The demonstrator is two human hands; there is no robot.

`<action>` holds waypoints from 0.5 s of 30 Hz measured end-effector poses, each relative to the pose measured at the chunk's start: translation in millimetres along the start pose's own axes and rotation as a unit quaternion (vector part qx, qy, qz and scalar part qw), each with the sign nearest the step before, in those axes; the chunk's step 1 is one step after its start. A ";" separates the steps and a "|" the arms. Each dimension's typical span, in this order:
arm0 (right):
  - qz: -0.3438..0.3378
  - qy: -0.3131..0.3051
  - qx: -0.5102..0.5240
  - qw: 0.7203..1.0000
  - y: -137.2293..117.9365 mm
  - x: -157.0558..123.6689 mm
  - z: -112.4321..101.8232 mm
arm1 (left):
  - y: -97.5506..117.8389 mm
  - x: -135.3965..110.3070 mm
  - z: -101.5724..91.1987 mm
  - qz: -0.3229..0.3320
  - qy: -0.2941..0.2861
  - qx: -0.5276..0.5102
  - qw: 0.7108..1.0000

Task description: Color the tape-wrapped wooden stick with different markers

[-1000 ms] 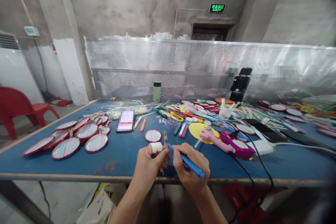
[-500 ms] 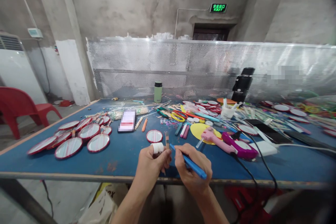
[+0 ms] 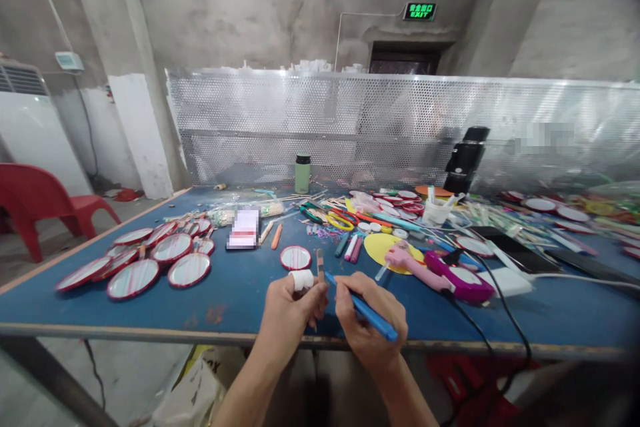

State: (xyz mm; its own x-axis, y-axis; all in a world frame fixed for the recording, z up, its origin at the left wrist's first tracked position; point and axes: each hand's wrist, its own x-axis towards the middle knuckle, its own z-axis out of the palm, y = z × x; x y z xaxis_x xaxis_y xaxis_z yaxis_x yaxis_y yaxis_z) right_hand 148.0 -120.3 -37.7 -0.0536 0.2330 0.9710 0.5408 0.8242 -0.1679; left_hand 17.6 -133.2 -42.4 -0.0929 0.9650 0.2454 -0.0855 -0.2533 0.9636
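Note:
My left hand (image 3: 293, 303) is closed around a small flat wooden stick (image 3: 321, 265), which stands nearly upright between thumb and fingers. White tape (image 3: 302, 280) is wrapped round one of its fingers. In my right hand (image 3: 373, 313) is a blue pen (image 3: 374, 317), held in a writing grip with its tip close to the stick; whether it touches I cannot tell. Just beyond the left hand lies a round disc with a red rim (image 3: 295, 257). A pink and purple glue gun (image 3: 440, 273) rests to the right, partly over a yellow disc (image 3: 380, 251).
Red-rimmed discs (image 3: 134, 278) are piled at the left, near a phone (image 3: 244, 228). Several markers (image 3: 351, 248), scissors (image 3: 340, 220) and a white cup (image 3: 436, 213) crowd the middle. A green bottle (image 3: 302, 173) stands by the perforated metal screen (image 3: 260, 107). Black cables (image 3: 505, 313) hang over the front edge.
The view has shifted slightly. Both hands keep nearly the same pose, with the pen tip still beside the stick.

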 end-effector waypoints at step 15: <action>-0.007 -0.024 0.029 0.999 -0.1 -2.4 -0.8 | 2.0 -0.8 -0.8 0.002 -0.004 -0.006 1.000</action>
State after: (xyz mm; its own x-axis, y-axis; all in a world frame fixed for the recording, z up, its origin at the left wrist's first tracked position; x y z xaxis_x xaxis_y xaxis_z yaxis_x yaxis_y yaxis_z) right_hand 148.8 -121.3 -39.8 -0.1007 0.2446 0.9644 0.4899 0.8559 -0.1659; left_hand 16.7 -134.6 -40.8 -0.0854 0.9644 0.2502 -0.0975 -0.2580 0.9612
